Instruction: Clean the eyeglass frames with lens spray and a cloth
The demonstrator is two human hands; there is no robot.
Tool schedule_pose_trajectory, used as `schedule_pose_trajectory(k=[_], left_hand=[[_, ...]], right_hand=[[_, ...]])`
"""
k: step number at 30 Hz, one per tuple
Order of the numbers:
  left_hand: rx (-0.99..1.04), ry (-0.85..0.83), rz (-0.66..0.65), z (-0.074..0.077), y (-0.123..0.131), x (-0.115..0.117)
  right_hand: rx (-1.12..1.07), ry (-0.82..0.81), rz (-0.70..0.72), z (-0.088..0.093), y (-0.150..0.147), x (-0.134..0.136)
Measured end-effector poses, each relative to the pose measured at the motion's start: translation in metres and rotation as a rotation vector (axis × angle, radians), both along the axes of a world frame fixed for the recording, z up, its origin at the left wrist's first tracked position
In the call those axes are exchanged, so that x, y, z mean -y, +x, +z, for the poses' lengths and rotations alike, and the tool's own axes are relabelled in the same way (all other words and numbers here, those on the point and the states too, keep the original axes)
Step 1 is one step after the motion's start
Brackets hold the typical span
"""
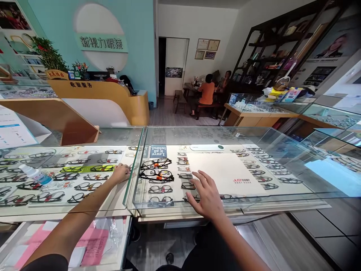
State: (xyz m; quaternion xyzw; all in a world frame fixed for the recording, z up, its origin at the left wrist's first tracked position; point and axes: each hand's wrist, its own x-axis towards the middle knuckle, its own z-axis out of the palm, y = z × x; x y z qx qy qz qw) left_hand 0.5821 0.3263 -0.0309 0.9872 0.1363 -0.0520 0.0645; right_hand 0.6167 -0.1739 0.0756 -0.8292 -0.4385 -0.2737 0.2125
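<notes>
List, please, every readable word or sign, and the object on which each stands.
"新视力眼镜": round white wall sign
"收银服务": curved yellow wooden counter
"Leave it all behind": small blue rectangular card
"JUST": large white rectangular mat
Too small or blurred: other text, including characters beside JUST and brown-framed wall certificates.

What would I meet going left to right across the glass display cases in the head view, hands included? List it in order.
White-capped bottle, yellow-green strip, left hand, stacked black-framed eyeglasses with orange tags, right hand, red "JUST" lettering.
</notes>
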Motion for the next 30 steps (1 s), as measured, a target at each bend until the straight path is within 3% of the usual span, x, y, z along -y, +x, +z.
schedule_pose_trajectory(k=[13, 23, 30], left_hand=[[0.057, 0.076, 0.155, 0.038, -0.053, 0.053], [-0.205, 0.009, 0.241, 0.06, -0.135, 0.09], [-0.397, -0.131, 0.21, 0.096, -0.178, 0.099]], right_hand=[[-0.011, 0.027, -0.008, -0.002, 0.0, -0.002], [-0.016, -0.003, -0.004, -0.003, 0.0, -0.001], [-0.017, -0.002, -0.011, -0.001, 0.0, -0.001]])
